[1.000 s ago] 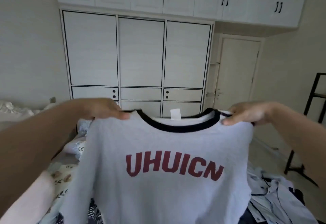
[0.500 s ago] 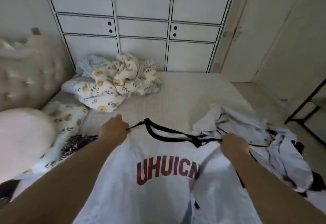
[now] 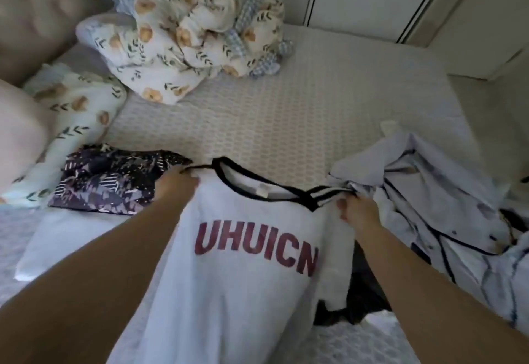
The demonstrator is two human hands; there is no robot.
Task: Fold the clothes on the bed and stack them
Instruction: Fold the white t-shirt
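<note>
**White sweatshirt held by both shoulders over the bed**

White sweatshirt with a black collar band and dark red "UHUICN" lettering hangs front-up between the person's two hands, its upper edge stretched just above the patterned mattress and its body draping down toward the camera. The left hand has its fingers curled round the fabric at the left shoulder, beside the collar. The right hand pinches the right shoulder, thumb on top; the cloth bunches there and a sleeve folds downward below the wrist. A small white label shows inside the neckline.

Just left of the left hand lies a dark patterned garment, flat on the bed (whether it is neatly folded is hard to tell from this angle). Nearer the camera and to its left sits a pale, flat piece of cloth. To the right of the right hand is a rumpled pale blue shirt with dark piping, and something black shows beneath the sweatshirt's right sleeve. At the far end of the mattress a floral quilt is heaped up, with a floral pillow at the left edge.
</note>
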